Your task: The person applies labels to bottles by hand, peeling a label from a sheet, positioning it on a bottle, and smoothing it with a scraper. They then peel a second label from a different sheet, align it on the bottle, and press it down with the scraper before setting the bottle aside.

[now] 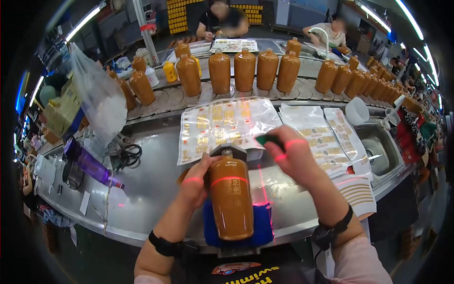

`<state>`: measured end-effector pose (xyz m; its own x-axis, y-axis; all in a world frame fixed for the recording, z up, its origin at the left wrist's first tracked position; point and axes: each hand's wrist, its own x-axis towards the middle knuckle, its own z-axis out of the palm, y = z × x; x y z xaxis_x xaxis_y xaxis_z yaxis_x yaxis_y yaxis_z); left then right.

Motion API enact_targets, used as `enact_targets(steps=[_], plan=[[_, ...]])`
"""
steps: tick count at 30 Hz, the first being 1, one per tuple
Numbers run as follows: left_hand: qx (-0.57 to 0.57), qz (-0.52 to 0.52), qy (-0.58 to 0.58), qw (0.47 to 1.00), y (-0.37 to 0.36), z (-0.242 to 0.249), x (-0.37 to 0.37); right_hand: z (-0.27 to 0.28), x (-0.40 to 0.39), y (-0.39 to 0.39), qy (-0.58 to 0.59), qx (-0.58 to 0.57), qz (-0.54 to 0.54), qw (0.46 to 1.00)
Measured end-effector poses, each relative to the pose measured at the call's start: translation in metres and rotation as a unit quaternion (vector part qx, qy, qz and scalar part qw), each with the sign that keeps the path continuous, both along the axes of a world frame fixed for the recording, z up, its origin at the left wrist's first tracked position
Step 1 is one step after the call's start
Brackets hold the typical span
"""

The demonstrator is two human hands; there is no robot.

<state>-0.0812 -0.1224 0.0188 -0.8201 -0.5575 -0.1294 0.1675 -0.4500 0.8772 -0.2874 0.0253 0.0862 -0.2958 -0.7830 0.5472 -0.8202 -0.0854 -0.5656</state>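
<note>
workshop: strip lights [86, 22] are seen overhead; two seated people [222, 21] [331, 34] are seen at the far side.
surface: a shiny grey steel bench [156, 189] is crossed by thin red light lines [262, 189].
bottle: a glossy caramel-brown bottle with a clear neck [231, 199] is held over a royal-blue cloth pad [263, 225], its neck pointed away from the wearer and set before a dark angular rest [240, 152]; a small stamped mark is shown on its front.
left hand [195, 182]: the bottle is gripped at its left side and shoulder; the thumb is laid near the neck, while the other fingers are partly hidden, so their spacing cannot be told.
right hand [294, 158]: a small flat dark-green piece [267, 139] is pinched between thumb and curled fingers, above the sheet edge and apart from the bottle.
sheets: a white sheet with gold and red labels [227, 123] is spread beyond the bottle; more white label sheets [314, 135] are laid to its right.
back row: brown bottles [244, 70] are stood upright on a curved conveyor [227, 97].
bench left: a purple pouch [90, 163] and black-handled scissors [130, 155] are placed.
bench right: white nested bowls [355, 194] are stacked near a steel sink [380, 149].
</note>
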Motion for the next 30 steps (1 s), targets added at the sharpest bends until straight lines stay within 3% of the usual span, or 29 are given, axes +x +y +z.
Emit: enact_targets(steps=[2, 3, 7, 9, 10, 12, 14, 17, 18, 19, 20, 21, 22, 23, 24, 25, 27, 30], plan=[[0.111, -0.059, -0.022, 0.992, -0.015, -0.003, -0.011, 0.001, -0.042, -0.016, -0.005, -0.040, 0.006, 0.999], [0.101, -0.051, -0.059, 0.992, -0.013, 0.007, -0.015, -0.002, -0.068, -0.031, 0.017, -0.071, 0.018, 0.997], [-0.020, -0.112, -0.099, 0.989, -0.015, 0.027, -0.006, 0.005, -0.165, -0.124, 0.100, -0.128, -0.008, 0.987], [-0.055, -0.126, -0.122, 0.983, -0.010, 0.046, 0.007, 0.033, -0.179, -0.173, 0.050, 0.031, -0.085, 0.995], [-0.080, -0.130, -0.134, 0.979, -0.008, 0.057, 0.017, 0.038, -0.187, -0.201, 0.074, 0.027, -0.100, 0.992], [-0.271, -0.114, -0.133, 0.947, -0.012, 0.059, 0.046, 0.039, -0.203, -0.257, 0.125, 0.013, -0.128, 0.984], [-0.316, -0.077, -0.187, 0.927, -0.002, 0.081, 0.073, 0.031, -0.218, -0.301, 0.173, 0.072, -0.154, 0.970], [-0.281, 0.098, -0.172, 0.939, 0.037, 0.078, 0.123, 0.033, -0.244, -0.340, 0.150, 0.158, -0.172, 0.961], [-0.260, 0.179, -0.152, 0.937, 0.058, 0.075, 0.132, 0.020, -0.252, -0.343, 0.201, 0.073, -0.220, 0.952], [-0.231, 0.269, -0.138, 0.925, 0.087, 0.074, 0.144, 0.017, -0.269, -0.350, 0.257, 0.096, -0.200, 0.941], [-0.275, 0.310, -0.213, 0.885, 0.105, 0.083, 0.160, 0.021, -0.274, -0.344, 0.474, 0.237, -0.186, 0.827], [-0.388, 0.373, -0.369, 0.758, 0.126, 0.094, 0.163, 0.000, -0.325, -0.354, 0.524, 0.124, -0.145, 0.830], [-0.351, 0.402, -0.246, 0.809, 0.136, 0.097, 0.174, -0.005, -0.377, -0.378, 0.435, 0.189, -0.198, 0.858], [-0.386, 0.461, -0.313, 0.736, 0.157, 0.099, 0.190, -0.007, -0.421, -0.398, 0.347, 0.247, -0.259, 0.867], [-0.358, 0.504, -0.310, 0.722, 0.167, 0.102, 0.205, 0.012, -0.409, -0.363, 0.337, 0.225, -0.250, 0.879], [-0.388, 0.555, -0.303, 0.670, 0.171, 0.108, 0.211, 0.021, -0.401, -0.334, 0.344, 0.192, -0.226, 0.891], [-0.455, 0.563, -0.357, 0.590, 0.183, 0.110, 0.258, 0.034, -0.399, -0.311, 0.347, 0.157, -0.173, 0.908], [-0.380, 0.614, -0.361, 0.590, 0.208, 0.085, 0.323, 0.063, -0.391, -0.258, 0.353, 0.128, -0.127, 0.918]])
